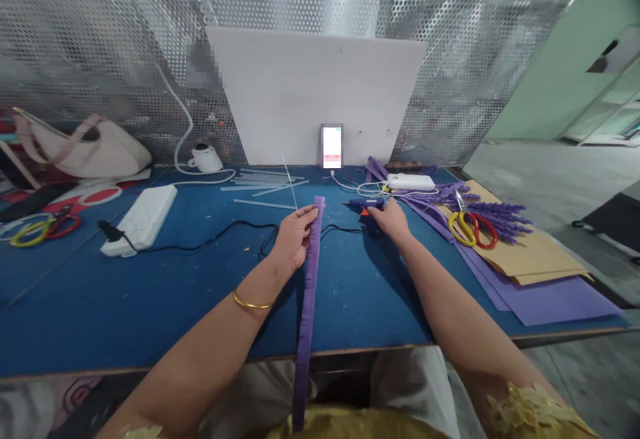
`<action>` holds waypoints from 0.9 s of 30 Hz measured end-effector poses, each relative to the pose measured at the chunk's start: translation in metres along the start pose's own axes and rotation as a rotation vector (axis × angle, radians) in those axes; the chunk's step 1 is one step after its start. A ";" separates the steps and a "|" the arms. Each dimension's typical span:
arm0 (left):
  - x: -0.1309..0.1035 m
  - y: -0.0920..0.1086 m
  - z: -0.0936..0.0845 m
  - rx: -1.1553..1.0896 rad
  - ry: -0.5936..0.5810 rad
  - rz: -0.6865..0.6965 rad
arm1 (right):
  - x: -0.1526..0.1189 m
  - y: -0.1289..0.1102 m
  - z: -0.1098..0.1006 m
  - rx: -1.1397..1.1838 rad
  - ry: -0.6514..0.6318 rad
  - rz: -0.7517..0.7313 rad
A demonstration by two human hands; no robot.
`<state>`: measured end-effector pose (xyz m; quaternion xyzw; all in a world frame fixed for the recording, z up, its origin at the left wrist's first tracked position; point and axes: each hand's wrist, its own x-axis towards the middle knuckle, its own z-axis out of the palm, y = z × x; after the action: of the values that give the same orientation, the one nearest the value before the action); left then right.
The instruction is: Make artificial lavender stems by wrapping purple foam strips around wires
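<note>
My left hand (pixel 294 235) pinches the upper end of a long purple paper strip (pixel 309 279), which runs down over the table edge toward my lap. A thin pale stick (pixel 289 179) rises from the same fingers, slanting up to the left. On the right, my right hand (pixel 393 220) is closed around a dark blue glue gun (pixel 367 205) with an orange trigger. Its nozzle points left toward the strip, with a gap between them. Part of the gun's grip is hidden by my fingers.
Several glue sticks (pixel 265 182) lie behind my left hand. A power strip (pixel 143 219) with a black cord is at left. A lit phone (pixel 332 147) leans on a white board (pixel 320 92). Scissors (pixel 473 231), purple flower sprigs (pixel 500 215) and brown paper (pixel 530 245) lie at right.
</note>
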<state>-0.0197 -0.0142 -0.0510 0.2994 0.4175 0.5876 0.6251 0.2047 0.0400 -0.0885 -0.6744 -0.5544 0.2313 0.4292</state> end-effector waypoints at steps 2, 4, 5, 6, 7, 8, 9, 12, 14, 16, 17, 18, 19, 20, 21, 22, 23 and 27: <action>-0.005 -0.004 0.003 0.027 -0.017 -0.016 | 0.001 -0.002 -0.006 -0.088 0.100 0.011; -0.011 -0.009 0.006 0.079 -0.081 -0.055 | -0.001 -0.006 -0.009 -0.091 0.147 -0.060; -0.015 -0.012 0.007 0.112 -0.128 -0.084 | -0.002 -0.010 -0.010 -0.041 0.138 -0.122; -0.018 -0.015 0.008 0.147 -0.182 -0.117 | -0.004 -0.013 -0.010 0.026 0.114 -0.184; -0.022 -0.018 0.009 0.177 -0.233 -0.149 | -0.006 -0.017 -0.010 0.113 0.063 -0.234; -0.025 -0.020 0.010 0.200 -0.278 -0.181 | -0.009 -0.021 -0.009 0.207 -0.009 -0.258; -0.028 -0.022 0.010 0.219 -0.316 -0.208 | -0.012 -0.025 -0.009 0.294 -0.091 -0.260; -0.032 -0.026 0.010 0.249 -0.384 -0.247 | -0.023 -0.035 -0.013 0.579 -0.378 -0.258; -0.032 -0.027 0.010 0.255 -0.387 -0.244 | -0.031 -0.042 -0.019 0.744 -0.534 -0.302; -0.030 -0.028 0.010 0.252 -0.361 -0.231 | -0.038 -0.047 -0.025 0.838 -0.635 -0.343; -0.029 -0.029 0.009 0.255 -0.344 -0.221 | -0.041 -0.049 -0.027 0.857 -0.655 -0.355; -0.028 -0.030 0.009 0.265 -0.330 -0.208 | -0.043 -0.051 -0.028 0.861 -0.653 -0.364; -0.027 -0.031 0.008 0.283 -0.324 -0.192 | -0.045 -0.053 -0.028 0.860 -0.635 -0.370; -0.026 -0.033 0.008 0.306 -0.331 -0.175 | -0.047 -0.054 -0.027 0.861 -0.609 -0.373; -0.026 -0.034 0.008 0.331 -0.349 -0.156 | -0.049 -0.054 -0.025 0.868 -0.588 -0.372; -0.026 -0.035 0.008 0.359 -0.373 -0.134 | -0.051 -0.055 -0.022 0.888 -0.579 -0.369; -0.027 -0.036 0.009 0.391 -0.401 -0.114 | -0.052 -0.056 -0.018 0.923 -0.577 -0.364; -0.030 -0.036 0.011 0.505 -0.472 -0.071 | -0.049 -0.057 -0.015 1.148 -0.495 -0.332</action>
<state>0.0082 -0.0476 -0.0721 0.5577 0.4039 0.3583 0.6305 0.1711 -0.0100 -0.0412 -0.1698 -0.5220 0.5701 0.6113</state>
